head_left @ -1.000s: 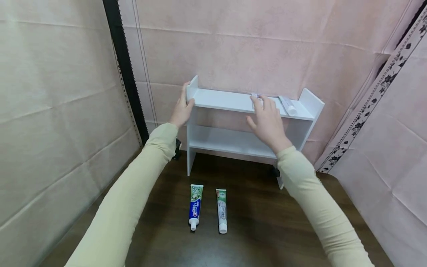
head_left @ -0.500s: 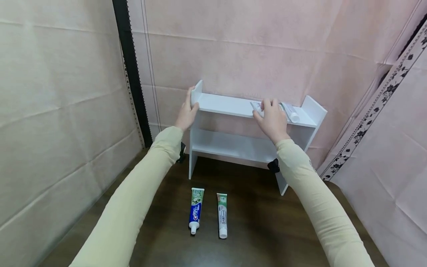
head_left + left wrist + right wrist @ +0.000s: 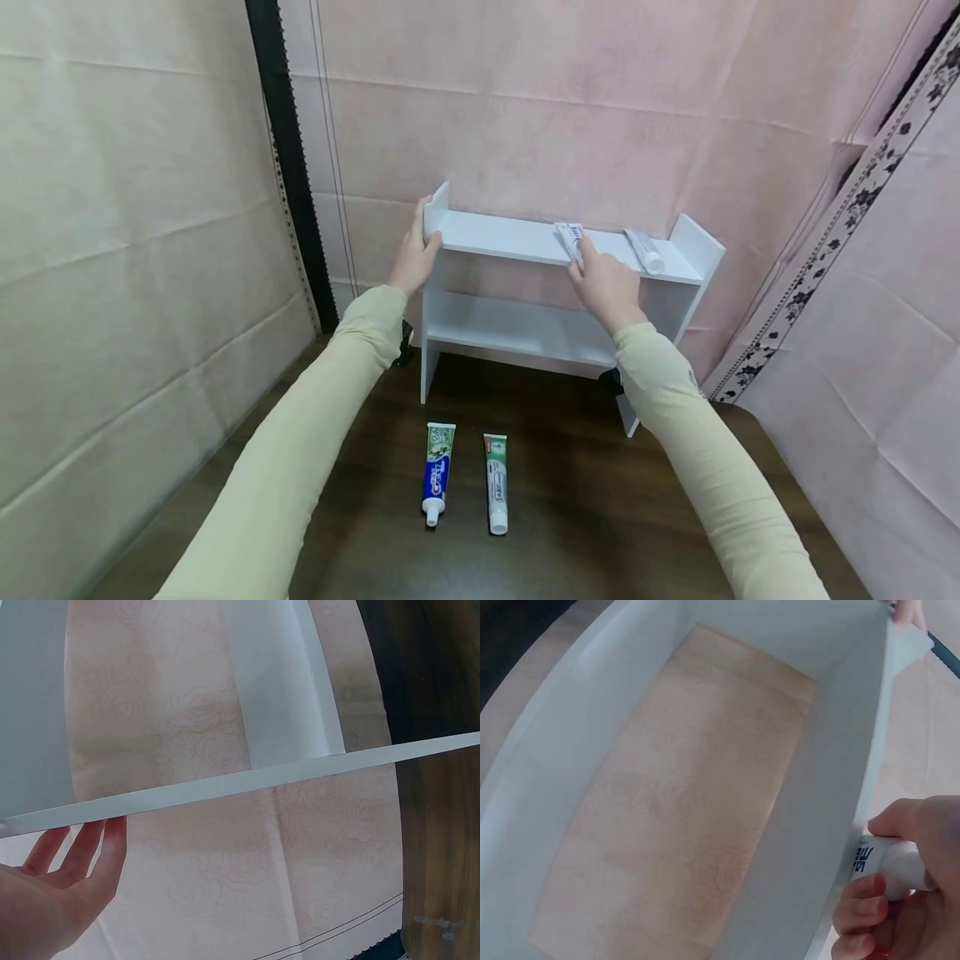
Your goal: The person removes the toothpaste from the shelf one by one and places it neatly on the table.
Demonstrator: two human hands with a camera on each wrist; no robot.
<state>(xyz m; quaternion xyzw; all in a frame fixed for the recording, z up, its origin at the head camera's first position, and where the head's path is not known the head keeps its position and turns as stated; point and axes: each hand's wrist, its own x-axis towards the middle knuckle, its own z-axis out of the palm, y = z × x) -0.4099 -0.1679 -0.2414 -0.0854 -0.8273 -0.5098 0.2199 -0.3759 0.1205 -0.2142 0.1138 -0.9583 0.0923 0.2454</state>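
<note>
A white two-tier shelf [image 3: 498,236] stands at the back of the table. My left hand [image 3: 410,260] grips its left side panel near the top; in the left wrist view the fingers [image 3: 94,851] bear on the panel's outer face. On the top board, my right hand [image 3: 611,287] holds a white toothpaste tube [image 3: 568,237] by its cap end. In the right wrist view, thumb and fingers surround the white cap [image 3: 904,868] at the board's front edge. A second pale tube [image 3: 647,252] lies to the right of it on the same board.
Nearer on the dark wooden table [image 3: 585,517] lie a blue and green toothpaste tube [image 3: 437,475] and a white and green one [image 3: 497,483], side by side, caps toward me. Pinkish cloth [image 3: 562,142] hangs behind the shelf, with pale cloth at both sides.
My right hand has come down from above the white tube and taken hold of its cap end. The tube now lies a bit more slanted, further from its neighbour. The left hand stays on the panel.
</note>
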